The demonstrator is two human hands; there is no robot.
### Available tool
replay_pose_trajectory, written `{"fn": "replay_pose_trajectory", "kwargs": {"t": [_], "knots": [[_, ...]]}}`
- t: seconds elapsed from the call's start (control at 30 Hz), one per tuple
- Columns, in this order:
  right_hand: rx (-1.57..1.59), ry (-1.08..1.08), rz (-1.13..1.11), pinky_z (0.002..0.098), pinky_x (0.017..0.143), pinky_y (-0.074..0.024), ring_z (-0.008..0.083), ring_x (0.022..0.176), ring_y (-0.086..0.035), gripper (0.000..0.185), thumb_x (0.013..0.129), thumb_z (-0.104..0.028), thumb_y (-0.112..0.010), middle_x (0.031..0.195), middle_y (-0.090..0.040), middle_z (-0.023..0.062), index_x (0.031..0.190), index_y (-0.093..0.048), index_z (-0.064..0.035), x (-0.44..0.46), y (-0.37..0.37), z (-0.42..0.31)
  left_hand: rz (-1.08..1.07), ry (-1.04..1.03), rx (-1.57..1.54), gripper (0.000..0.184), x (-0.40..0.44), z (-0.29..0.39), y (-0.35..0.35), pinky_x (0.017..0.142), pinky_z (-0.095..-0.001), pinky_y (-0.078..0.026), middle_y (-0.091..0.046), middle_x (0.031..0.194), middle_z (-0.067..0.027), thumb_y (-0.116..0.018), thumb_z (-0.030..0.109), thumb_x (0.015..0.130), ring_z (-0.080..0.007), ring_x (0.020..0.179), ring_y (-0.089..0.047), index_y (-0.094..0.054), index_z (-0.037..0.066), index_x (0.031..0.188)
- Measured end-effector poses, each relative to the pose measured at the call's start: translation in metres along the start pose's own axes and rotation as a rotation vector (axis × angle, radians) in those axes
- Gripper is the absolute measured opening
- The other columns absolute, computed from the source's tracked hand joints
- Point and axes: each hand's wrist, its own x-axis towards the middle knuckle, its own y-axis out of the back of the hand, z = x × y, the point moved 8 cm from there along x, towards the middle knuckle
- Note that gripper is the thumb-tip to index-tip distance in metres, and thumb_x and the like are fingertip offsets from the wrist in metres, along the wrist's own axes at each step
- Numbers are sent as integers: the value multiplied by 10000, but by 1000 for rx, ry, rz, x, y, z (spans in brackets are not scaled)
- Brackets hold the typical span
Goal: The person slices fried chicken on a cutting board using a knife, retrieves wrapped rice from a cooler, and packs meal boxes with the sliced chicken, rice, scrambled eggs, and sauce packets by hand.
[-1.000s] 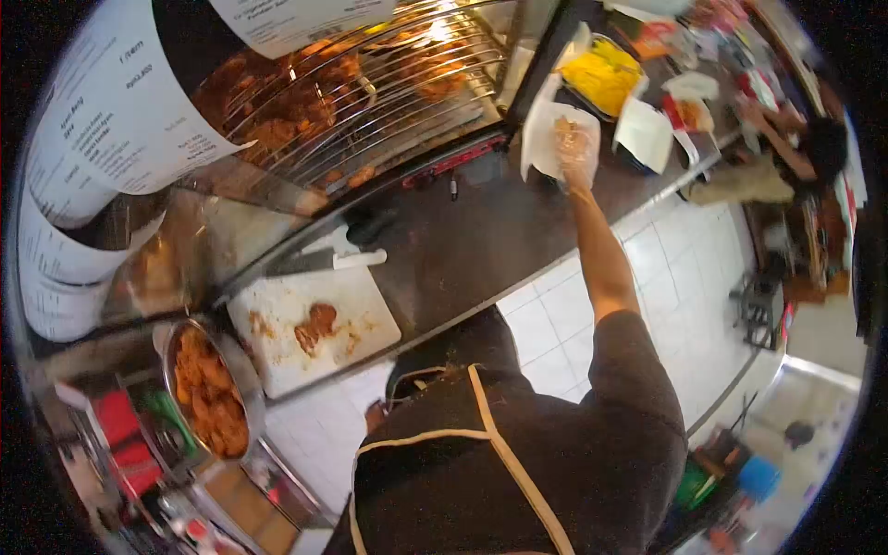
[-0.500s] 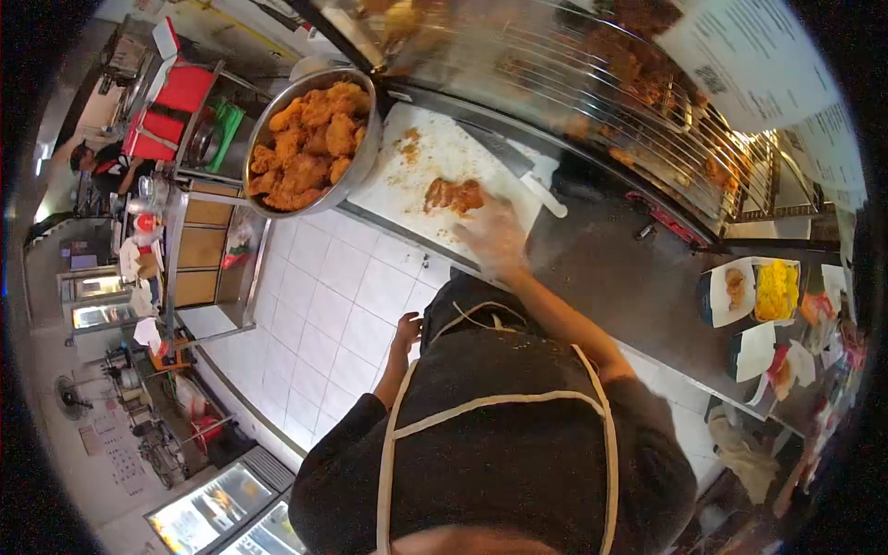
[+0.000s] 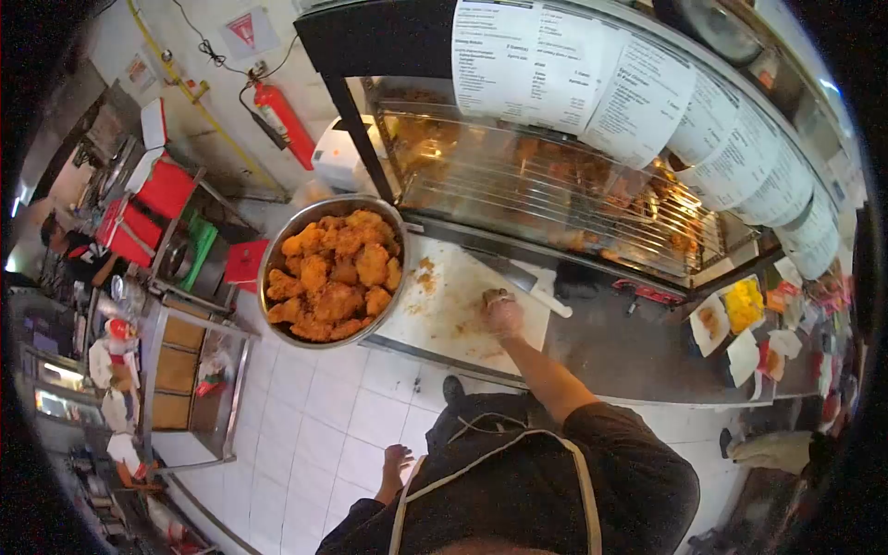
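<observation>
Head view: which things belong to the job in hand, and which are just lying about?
Likely in the job:
cutting board, with the right grip over it
knife, at the board's far edge
metal bowl of fried chicken
open food boxes

Apparently just about:
fire extinguisher
white machine
red containers

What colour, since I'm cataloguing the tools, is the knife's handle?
The knife handle is white, showing best in the head view.
</observation>
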Motion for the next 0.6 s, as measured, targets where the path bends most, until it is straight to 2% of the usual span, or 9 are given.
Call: {"fn": "replay_pose_trajectory", "kwargs": {"t": [0.03,0.13,0.2,0.23,0.3,0.33,0.37,0.5,0.6], "knots": [[-13,-11,5,357,593,-494,216,798,-644,261,864,-288,-529,926,-662,135,990,-610,-74,-3,4,12,17,-144,178,301,6,9,0,772,-455,-447,-650,1102,-51,-455,377,916,-262,909,-649,-561,176,1113],[762,-489,147,320,553,-470,166,684,-613,235,850,-275,-590,748,-635,80,938,-609,-58,-29,32,67,-149,-194,314,343,17,34,-31,820,-440,-425,-648,1125,-50,-450,382,918,-247,924,-649,-549,161,1161],[1761,-985,-132,311,536,-461,183,742,-623,163,909,-279,-534,792,-635,45,911,-613,-136,-69,58,77,-258,-177,515,361,19,53,-83,807,-420,-437,-656,1108,-50,-470,389,912,-226,913,-648,-577,133,1143],[1771,-1005,-109,311,536,-461,183,742,-623,163,909,-279,-534,792,-635,45,911,-613,-136,-87,81,96,-277,-168,692,375,17,63,-114,788,-410,-453,-662,1093,-57,-482,398,907,-214,903,-648,-609,109,1109],[2136,-921,-54,294,517,-441,147,653,-585,153,922,-267,-532,721,-593,13,930,-595,-128,-118,125,128,-1059,-1181,1319,353,14,80,-213,731,-401,-490,-691,976,-73,-509,363,898,-199,849,-655,-667,60,990],[2180,-926,34,295,514,-442,151,627,-574,142,913,-247,-546,715,-591,15,920,-593,-113,-136,172,142,-665,-612,1317,323,33,90,-230,712,-390,-495,-689,921,-78,-529,340,889,-198,810,-655,-666,51,934],[2224,-934,135,295,511,-442,156,601,-564,132,904,-226,-560,710,-589,18,911,-591,-98,-149,208,162,-531,-498,1387,299,3,102,-273,693,-378,-501,-688,866,-83,-550,317,879,-196,771,-654,-665,41,879],[2301,-925,509,305,542,-477,165,609,-562,205,889,-299,-601,717,-573,14,911,-595,-96,-235,264,329,-586,-732,1661,309,-120,98,-483,647,-336,-509,-677,743,-102,-600,298,874,-187,670,-646,-650,16,758],[2207,-885,692,310,512,-476,162,609,-573,213,872,-304,-625,736,-606,17,904,-611,-94,-313,303,470,-770,-879,1639,259,-219,39,-644,671,-310,-512,-676,776,-91,-587,247,900,-158,692,-645,-633,-5,938]]}}
